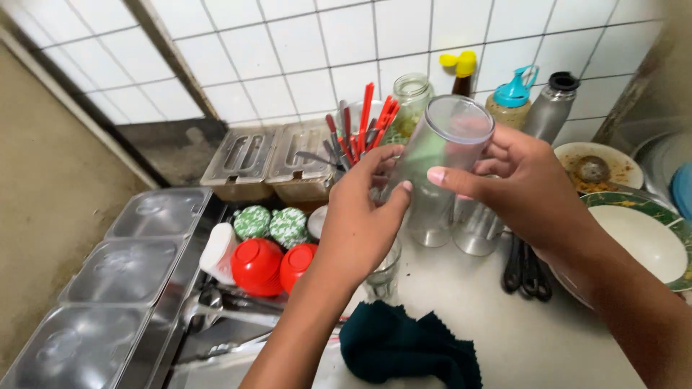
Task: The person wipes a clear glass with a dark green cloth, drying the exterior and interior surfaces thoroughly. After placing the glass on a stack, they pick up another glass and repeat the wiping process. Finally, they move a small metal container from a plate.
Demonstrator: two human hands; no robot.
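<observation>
The clear plastic tumbler point(441, 155) was held up over the white counter point(533, 338), tilted with its flat round base toward the camera and its open mouth pointing down and away. Its wall was see-through and faintly cloudy, so the jars behind it showed dimly through it, and the base formed a pale ring. The left hand point(360, 216) gripped it from the left, fingers curled around the wall and the thumb pressed on the lower side. The right hand point(515, 184) clasped it from the right, with the thumb lying across the front of the wall and the fingers wrapped behind. Just below the tumbler, two more clear glasses point(454, 220) stood upside down on the counter. A dark green cloth point(411, 346) lay crumpled near the front edge. To the left sat two red bowls point(272, 265), and behind them a holder of red-handled utensils point(364, 126).
</observation>
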